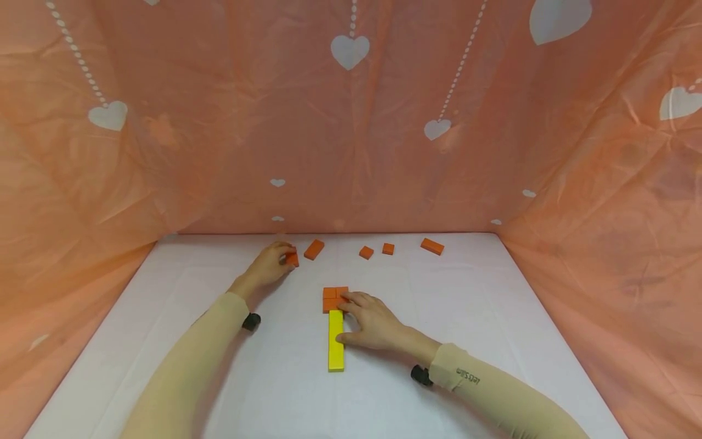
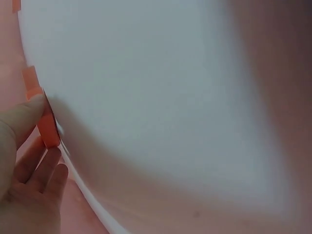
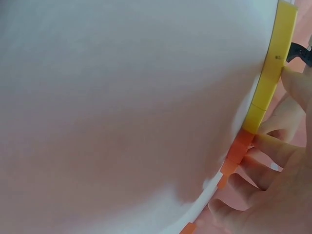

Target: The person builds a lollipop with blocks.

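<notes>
At the back left of the table, my left hand pinches an orange block between thumb and fingers; the left wrist view shows this same block on its edge of the tabletop. My right hand lies over the middle of the table, its fingertips touching the right side of a squarish group of orange blocks. Its thumb touches a yellow strip that runs from that group toward me. A seam in the right wrist view divides the strip into a long yellow block and a short yellow block.
Along the back lie an oblong orange block, two small orange blocks, one beside the other, and another oblong orange block farther right. A pink curtain with white hearts encloses the white tabletop.
</notes>
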`<state>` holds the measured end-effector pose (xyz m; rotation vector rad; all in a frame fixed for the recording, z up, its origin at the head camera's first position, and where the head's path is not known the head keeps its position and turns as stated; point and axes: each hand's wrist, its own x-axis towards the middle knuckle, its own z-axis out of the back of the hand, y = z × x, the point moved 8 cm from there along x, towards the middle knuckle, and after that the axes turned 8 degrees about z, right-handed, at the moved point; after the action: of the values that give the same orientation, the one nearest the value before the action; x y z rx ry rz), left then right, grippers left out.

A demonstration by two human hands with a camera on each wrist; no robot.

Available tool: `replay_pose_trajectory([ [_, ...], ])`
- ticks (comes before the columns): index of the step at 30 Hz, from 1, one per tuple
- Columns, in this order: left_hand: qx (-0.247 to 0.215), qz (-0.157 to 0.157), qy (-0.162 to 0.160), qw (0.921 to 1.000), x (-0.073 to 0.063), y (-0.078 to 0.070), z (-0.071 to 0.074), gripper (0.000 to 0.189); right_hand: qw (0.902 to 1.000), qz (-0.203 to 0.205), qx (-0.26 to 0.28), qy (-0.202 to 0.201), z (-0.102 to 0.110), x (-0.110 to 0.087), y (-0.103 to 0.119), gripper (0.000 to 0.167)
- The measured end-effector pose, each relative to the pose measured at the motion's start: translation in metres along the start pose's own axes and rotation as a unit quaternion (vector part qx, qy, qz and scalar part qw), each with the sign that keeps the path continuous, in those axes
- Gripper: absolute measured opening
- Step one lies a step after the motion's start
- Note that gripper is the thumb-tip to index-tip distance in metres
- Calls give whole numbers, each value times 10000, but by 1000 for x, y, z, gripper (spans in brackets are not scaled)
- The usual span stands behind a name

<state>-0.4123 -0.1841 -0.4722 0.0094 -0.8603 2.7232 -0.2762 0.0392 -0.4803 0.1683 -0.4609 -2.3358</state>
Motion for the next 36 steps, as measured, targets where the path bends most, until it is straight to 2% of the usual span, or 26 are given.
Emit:
replay_pose_trajectory([
  [4, -41, -150, 39, 9999, -7, -7, -1, 44, 10000, -8, 16, 12, -2, 0, -1, 68],
  [11, 6, -508, 107, 9986, -21, -29, -1, 47, 10000, 32, -87, -9, -3, 0, -3, 68],
  [19, 101, -805, 263, 9964, -35, -49, -9, 45, 10000, -49, -1, 31, -1, -1, -3, 68],
  [31, 288, -711, 834, 9936, -46, -60, -26, 45, 9999, -82, -6, 63, 0, -1, -2, 69],
  [36, 457, -829, 884, 9916, -49, -64, -29, 44, 9999, -53, -103, 57, 0, 0, -1, 70],
])
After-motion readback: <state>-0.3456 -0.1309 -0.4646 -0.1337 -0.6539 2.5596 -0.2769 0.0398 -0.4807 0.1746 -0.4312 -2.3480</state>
